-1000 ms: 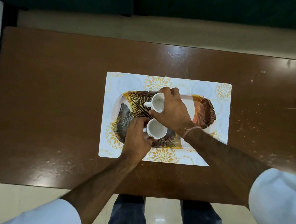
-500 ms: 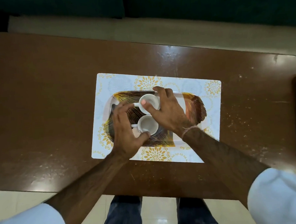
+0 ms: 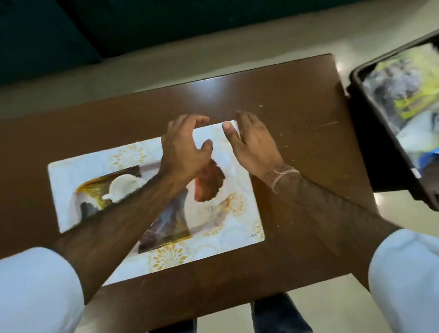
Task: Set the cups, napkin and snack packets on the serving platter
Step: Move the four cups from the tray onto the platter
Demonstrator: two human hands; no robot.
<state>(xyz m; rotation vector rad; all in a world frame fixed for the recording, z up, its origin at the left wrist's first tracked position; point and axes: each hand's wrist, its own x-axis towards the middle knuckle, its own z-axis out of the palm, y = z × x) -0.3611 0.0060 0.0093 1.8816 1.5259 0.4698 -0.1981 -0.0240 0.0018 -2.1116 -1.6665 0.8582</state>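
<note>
The serving platter (image 3: 209, 182), patterned in gold, black and orange, lies on a white placemat (image 3: 224, 232) with yellow flowers. One white cup (image 3: 123, 188) stands on the platter's left part; my left forearm crosses the platter and hides whatever lies under it. My left hand (image 3: 184, 147) hovers above the placemat's far right part, fingers spread and empty. My right hand (image 3: 252, 141) is beside it over the placemat's far right corner, also empty with fingers apart. A black bin (image 3: 363, 108) to the right of the table holds yellow-green and white packets (image 3: 418, 97).
The placemat lies on a brown wooden table (image 3: 299, 106) with scuffed marks. Pale floor surrounds the table, and a dark green sofa (image 3: 104, 24) stands beyond its far edge. My legs show below the near edge.
Both hands have let go of the two cups and moved right, off the platter. The view has swung right, bringing the black bin into sight.
</note>
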